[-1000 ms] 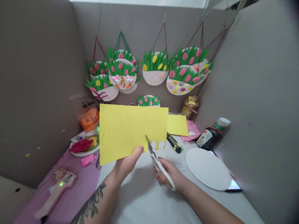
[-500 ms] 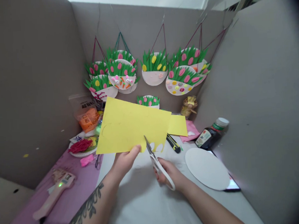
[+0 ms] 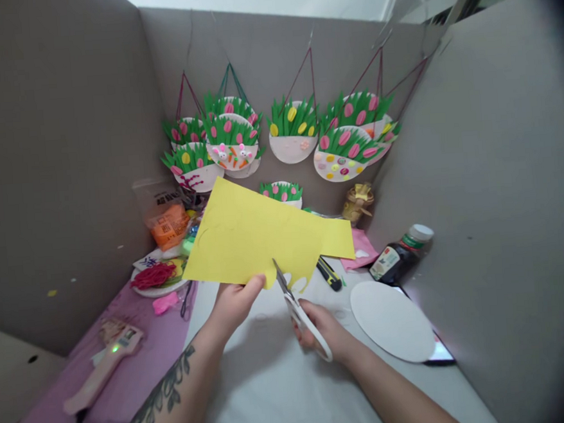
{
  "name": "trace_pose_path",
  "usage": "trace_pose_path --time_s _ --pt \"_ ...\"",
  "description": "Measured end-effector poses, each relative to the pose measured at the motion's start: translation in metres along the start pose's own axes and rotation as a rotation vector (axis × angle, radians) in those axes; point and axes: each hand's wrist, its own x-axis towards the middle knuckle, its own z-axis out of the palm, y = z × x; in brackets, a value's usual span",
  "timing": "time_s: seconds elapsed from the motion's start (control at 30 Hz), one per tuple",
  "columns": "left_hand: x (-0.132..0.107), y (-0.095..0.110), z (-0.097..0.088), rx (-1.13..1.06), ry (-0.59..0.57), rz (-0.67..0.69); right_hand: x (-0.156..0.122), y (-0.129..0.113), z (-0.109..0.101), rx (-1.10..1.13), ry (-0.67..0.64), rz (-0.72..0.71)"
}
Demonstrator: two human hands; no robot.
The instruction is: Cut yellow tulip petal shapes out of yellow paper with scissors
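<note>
Yellow paper [image 3: 245, 233] partly hides the left hand [image 3: 233, 306]

sheet [image 3: 249, 236]: plain yellow | scissors [image 3: 293, 305]: white-handled | cutter [image 3: 330, 274]: black-and-yellow | glue gun [image 3: 103, 373]: pale pink | yarn [image 3: 152, 277]: magenta

Between the person's forearms [image 3: 200, 359], a passage is running over the white tabletop [image 3: 285, 392]. Ahead, the yellow sheet [image 3: 247, 233] and the scissors [image 3: 299, 314] are barring the way; a utility knife [image 3: 329, 274], white disc [image 3: 392, 322] and dark bottle [image 3: 399, 255] are crowding the right side, and a glue gun [image 3: 105, 367] is obstructing the left.
</note>
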Motion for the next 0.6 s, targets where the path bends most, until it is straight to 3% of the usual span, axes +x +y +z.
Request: trace_pose_path --time_s 0.27,0.6 --pt "0.001 -0.011 -0.002 0.038 -0.047 0.029 0.0 -0.002 0.001 -0.013 -0.003 -0.009" --pt "0.004 0.001 -0.004 0.013 -0.012 0.026 0.002 0.001 -0.003 -0.029 -0.016 -0.015"
